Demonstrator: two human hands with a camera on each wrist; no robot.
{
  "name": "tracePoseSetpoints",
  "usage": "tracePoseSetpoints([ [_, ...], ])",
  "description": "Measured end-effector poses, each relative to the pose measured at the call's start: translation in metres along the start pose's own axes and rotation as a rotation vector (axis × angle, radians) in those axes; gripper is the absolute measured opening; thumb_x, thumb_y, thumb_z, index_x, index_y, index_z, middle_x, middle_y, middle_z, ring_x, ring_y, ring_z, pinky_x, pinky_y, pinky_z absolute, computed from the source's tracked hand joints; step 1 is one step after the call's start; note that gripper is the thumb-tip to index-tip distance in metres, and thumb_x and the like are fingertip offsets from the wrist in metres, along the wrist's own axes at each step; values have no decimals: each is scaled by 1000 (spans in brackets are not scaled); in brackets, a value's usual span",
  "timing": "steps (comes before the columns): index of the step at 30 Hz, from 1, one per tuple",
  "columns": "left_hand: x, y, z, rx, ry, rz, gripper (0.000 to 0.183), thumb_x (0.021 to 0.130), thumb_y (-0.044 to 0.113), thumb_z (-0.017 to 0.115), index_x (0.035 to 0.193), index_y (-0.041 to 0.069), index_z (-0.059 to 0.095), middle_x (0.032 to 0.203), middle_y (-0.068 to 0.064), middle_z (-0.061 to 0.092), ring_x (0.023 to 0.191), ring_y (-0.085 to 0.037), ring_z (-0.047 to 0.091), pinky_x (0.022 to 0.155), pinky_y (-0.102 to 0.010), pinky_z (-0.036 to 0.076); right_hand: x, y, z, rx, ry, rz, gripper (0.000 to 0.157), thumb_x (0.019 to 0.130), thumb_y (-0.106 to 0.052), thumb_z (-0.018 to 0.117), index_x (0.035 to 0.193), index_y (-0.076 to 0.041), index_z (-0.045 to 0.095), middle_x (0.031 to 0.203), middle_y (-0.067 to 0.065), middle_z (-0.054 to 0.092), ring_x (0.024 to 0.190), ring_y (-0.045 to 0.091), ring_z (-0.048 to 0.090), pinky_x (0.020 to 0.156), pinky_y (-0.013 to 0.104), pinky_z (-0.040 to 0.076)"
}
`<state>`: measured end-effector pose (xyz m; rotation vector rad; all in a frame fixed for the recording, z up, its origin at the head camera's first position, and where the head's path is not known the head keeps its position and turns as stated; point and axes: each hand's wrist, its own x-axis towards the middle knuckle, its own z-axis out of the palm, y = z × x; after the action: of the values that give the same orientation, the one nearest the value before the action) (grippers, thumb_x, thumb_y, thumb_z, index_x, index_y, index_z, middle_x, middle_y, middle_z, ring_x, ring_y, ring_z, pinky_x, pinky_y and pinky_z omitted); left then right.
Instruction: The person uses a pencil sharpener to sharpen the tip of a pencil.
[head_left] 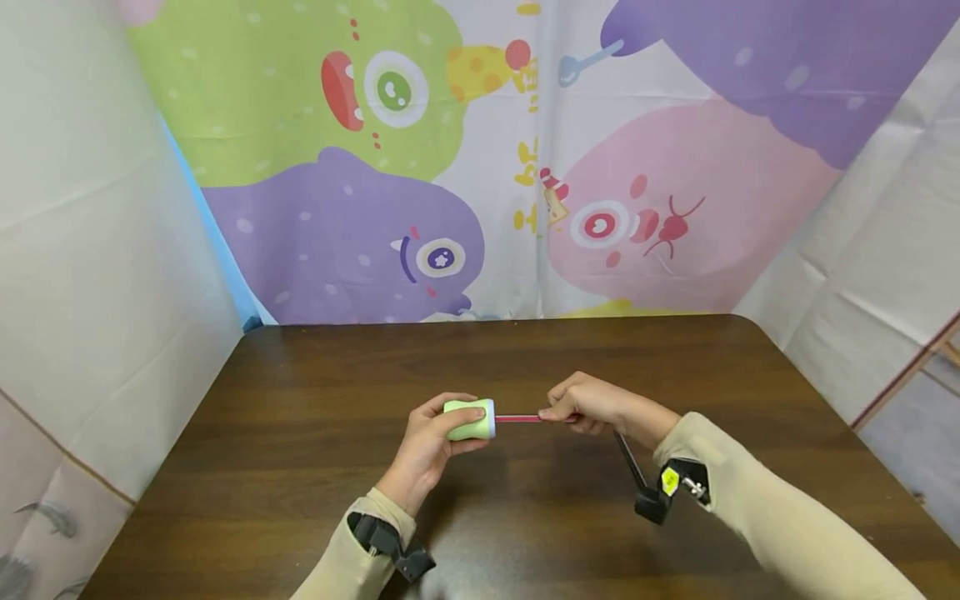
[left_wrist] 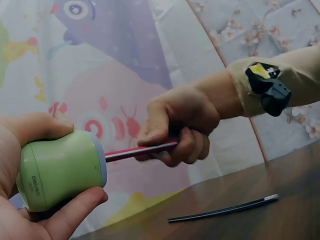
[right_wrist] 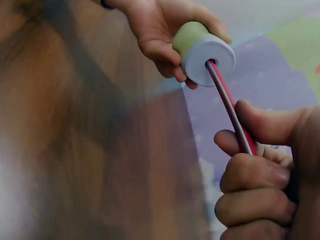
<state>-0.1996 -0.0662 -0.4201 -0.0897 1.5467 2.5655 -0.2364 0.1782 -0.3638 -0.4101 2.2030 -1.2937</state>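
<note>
My left hand (head_left: 422,454) holds a pale green pencil sharpener (head_left: 467,421), thumb on one side and fingers on the other. Its white end faces right, and the round hole in it shows in the right wrist view. A red-and-silver striped pencil (head_left: 517,418) stands in that hole, its front end hidden inside. Over on the right, my right hand (head_left: 592,404) grips the pencil's shaft between thumb and curled fingers, a short way from the sharpener (right_wrist: 192,39). In the left wrist view, the pencil (left_wrist: 131,152) runs straight between both hands.
A dark pencil (left_wrist: 220,210) with a pale end lies on the brown wooden table (head_left: 315,467), below the right forearm. Behind the table hangs a curtain (head_left: 510,250) with cartoon monsters. Each wrist carries a black camera mount (head_left: 686,482).
</note>
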Motion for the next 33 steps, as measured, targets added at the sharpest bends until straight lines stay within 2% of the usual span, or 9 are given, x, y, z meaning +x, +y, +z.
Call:
tracePoseSetpoints([
  [4, 1, 3, 0, -15, 9, 4, 17, 78, -6, 67, 90, 6, 71, 103, -17, 55, 77, -24, 63, 63, -37, 62, -4, -4, -1, -226, 96, -176, 41, 93, -23, 68, 62, -14, 43, 55, -7, 32, 49, 8, 26, 47, 22, 21],
  [8, 2, 9, -3, -34, 6, 24, 16, 80, -6, 65, 90, 7, 71, 105, -18, 54, 77, -24, 64, 63, -37, 63, -10, -1, 7, -736, 352, -617, 30, 97, -32, 64, 73, -15, 56, 57, -12, 41, 49, 5, 37, 45, 22, 31],
  [12, 2, 13, -5, -55, -14, 24, 17, 82, -5, 63, 88, 8, 71, 105, -17, 55, 79, -24, 64, 65, -37, 62, -6, 12, 13, -1170, 722, -1095, 28, 102, -29, 55, 84, -9, 64, 64, -4, 56, 50, 13, 50, 41, 27, 39],
  [16, 1, 14, -5, -45, -30, 23, 17, 81, -5, 63, 89, 8, 71, 105, -17, 55, 78, -24, 64, 64, -37, 62, 1, 22, 14, -1223, 932, -1392, 23, 99, -18, 60, 88, -2, 72, 69, 1, 64, 52, 18, 52, 41, 29, 39],
  [19, -1, 14, -5, -38, -32, 17, 16, 81, -5, 64, 91, 6, 71, 105, -17, 55, 78, -25, 64, 64, -37, 62, 6, 26, 15, -1190, 990, -1487, 21, 96, -17, 65, 84, -1, 73, 67, 2, 64, 49, 17, 50, 38, 27, 40],
  [22, 0, 13, -3, -43, -23, 3, 15, 82, -4, 63, 94, 4, 70, 105, -18, 55, 78, -24, 64, 64, -37, 62, 10, 29, 18, -1130, 1018, -1471, 25, 96, -20, 65, 79, -2, 71, 63, 1, 60, 45, 14, 47, 35, 26, 40],
  [26, 1, 11, -3, -40, 8, -1, 14, 82, -4, 64, 94, 3, 70, 104, -18, 55, 77, -24, 64, 63, -37, 63, 11, 33, 29, -976, 995, -1293, 34, 99, -30, 61, 73, -8, 63, 56, -4, 52, 39, 7, 38, 30, 21, 31],
  [29, 2, 9, -4, -28, 32, 5, 14, 82, -5, 65, 92, 3, 70, 104, -18, 55, 77, -23, 63, 63, -38, 63, 6, 31, 37, -823, 885, -1017, 41, 95, -39, 66, 65, -15, 52, 51, -9, 41, 40, 2, 28, 33, 18, 20],
  [33, 3, 6, -6, -7, 40, -11, 14, 81, -5, 66, 92, 3, 70, 105, -18, 55, 78, -24, 63, 63, -38, 63, -1, 17, 34, -501, 554, -511, 48, 87, -36, 74, 59, -20, 39, 52, -12, 29, 47, 3, 24, 43, 20, 16],
])
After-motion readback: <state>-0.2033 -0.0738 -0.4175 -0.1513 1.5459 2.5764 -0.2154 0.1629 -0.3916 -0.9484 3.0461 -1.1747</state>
